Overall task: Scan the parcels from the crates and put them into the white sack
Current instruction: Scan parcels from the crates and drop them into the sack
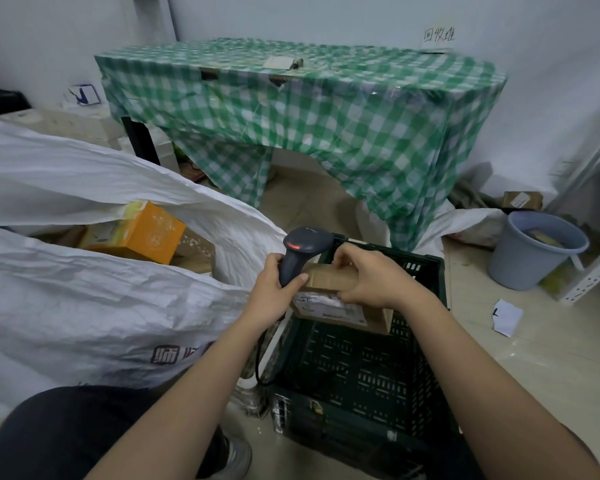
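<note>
Left hand: your left hand is wrapped round the grip of the scanner, thumb on the front; its red window is lit.
Right hand: your right hand pinches the cardboard parcel from above, fingers curled over its far edge.
Parcel: held over the dark green crate, label face up and toward you, touching both hands.
Axis: parcel's long side runs left to right, roughly across your view.
Key relation: white sack lies to the parcel's left, mouth open, orange box already inside; the scanner hand sits between parcel and sack.
Next, likely: right hand carries it left past the scanner.
</note>
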Available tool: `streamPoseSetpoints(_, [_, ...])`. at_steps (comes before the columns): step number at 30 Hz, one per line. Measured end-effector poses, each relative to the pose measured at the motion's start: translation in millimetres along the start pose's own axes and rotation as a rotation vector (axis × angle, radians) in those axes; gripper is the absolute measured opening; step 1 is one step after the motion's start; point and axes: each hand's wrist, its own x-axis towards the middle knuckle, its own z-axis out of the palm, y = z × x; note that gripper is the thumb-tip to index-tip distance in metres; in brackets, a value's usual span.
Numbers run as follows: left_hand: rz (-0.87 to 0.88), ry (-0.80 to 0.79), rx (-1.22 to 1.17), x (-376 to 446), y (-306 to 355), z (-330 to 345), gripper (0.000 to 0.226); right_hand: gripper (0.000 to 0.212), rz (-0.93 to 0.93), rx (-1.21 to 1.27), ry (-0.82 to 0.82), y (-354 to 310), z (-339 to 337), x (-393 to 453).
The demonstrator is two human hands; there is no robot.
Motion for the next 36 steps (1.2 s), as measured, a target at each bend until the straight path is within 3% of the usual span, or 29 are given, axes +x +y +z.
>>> streamPoseSetpoints(6, [-0.131, -0.084, -0.151, 0.2, -12.0, -6.9, 0.041, 0.043, -0.095, -0.063, 0.05, -9.6, 4.6, -0.9])
streamPoseSetpoints(12, [-0.202, -0.062, -0.177, 3.8, -14.0, -17.6, 0.041, 0.041, -0.2, -0.169, 0.122, -15.7, -0.8, 8.8])
streamPoseSetpoints(17, [-0.231, -0.039, -0.226, 4.0, -10.8, -23.8, 0.042, 0.052, -0.196, 0.047, 0.302, -17.2, -14.9, 14.3])
streamPoseSetpoints(22, [-0.202, 0.02, -0.204, 1.6, -12.9, -28.7, 0.04, 0.054, -0.148, 0.156, 0.185, -18.6, -28.7, 18.4])
streamPoseSetpoints(27, [-0.216, -0.157, -0.259, -0.4, -16.5, -35.5, 0.056, 0.055, -0.117, 0.027, -0.007, -22.8, -33.3, 23.5])
streamPoseSetpoints(31, [-0.245, -0.218, -0.258, -5.5, -12.9, -31.0, 0.083, 0.063, -0.138, 0.132, -0.002, -25.4, -20.4, 25.9])
streamPoseSetpoints(36, [-0.26, -0.266, -0.309, -10.0, -12.2, -29.0, 0.072, 0.063, -0.18, 0.145, 0.014, -26.2, -16.1, 24.2])
